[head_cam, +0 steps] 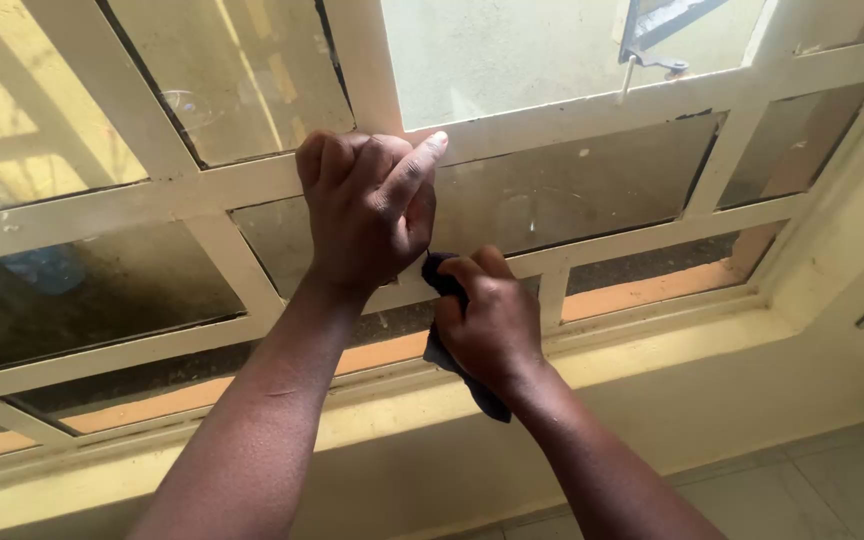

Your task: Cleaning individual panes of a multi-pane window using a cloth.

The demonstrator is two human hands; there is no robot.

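Right hand is clenched tight around a dark cloth, the wad pushed up against the cream window frame at a crossbar, its loose tail hanging down toward the sill. Left hand, just above and nearly touching it, is curled in a loose fist on the frame with the thumb out along the bar, holding nothing but bracing there. Risk from here, as a judgement: a hard push could slide the cloth off the narrow bar onto the glass pane, smearing grime, or the knuckles could knock the metal. Frame paint looks chipped and speckled; the panes are dusty and streaked; the cloth is soft and crumpled. Far right, a metal latch hangs by an open pane.
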